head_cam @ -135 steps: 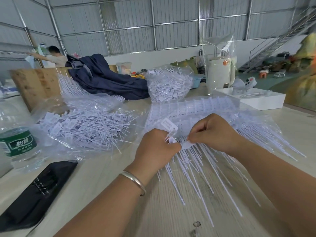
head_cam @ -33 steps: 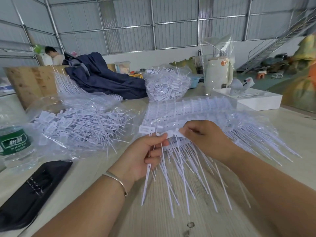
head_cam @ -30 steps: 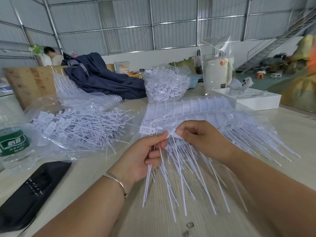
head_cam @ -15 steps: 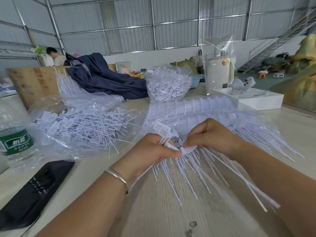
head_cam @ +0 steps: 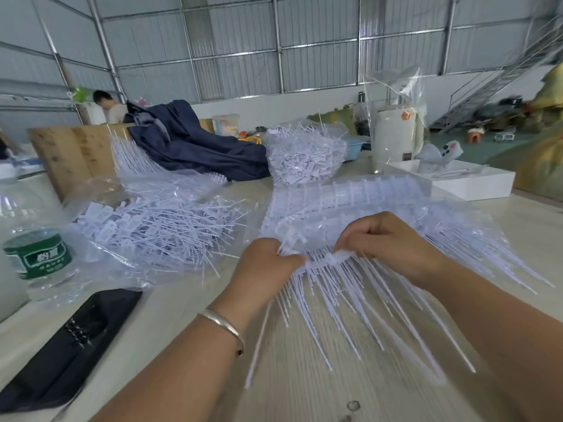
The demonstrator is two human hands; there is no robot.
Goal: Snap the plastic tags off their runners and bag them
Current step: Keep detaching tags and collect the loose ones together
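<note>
Two hands (head_cam: 320, 257) pinching runner tags (head_cam: 332, 287), clear bag (head_cam: 100, 257) holding loose tags (head_cam: 158, 229)

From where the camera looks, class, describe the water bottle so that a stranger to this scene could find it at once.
Start at the pale table and go to its far left edge, left of the clear bag of loose white tags. There stands the water bottle, just beyond the flat black case. It is the only clear, upright thing there, and it alone wears a green label.
</note>
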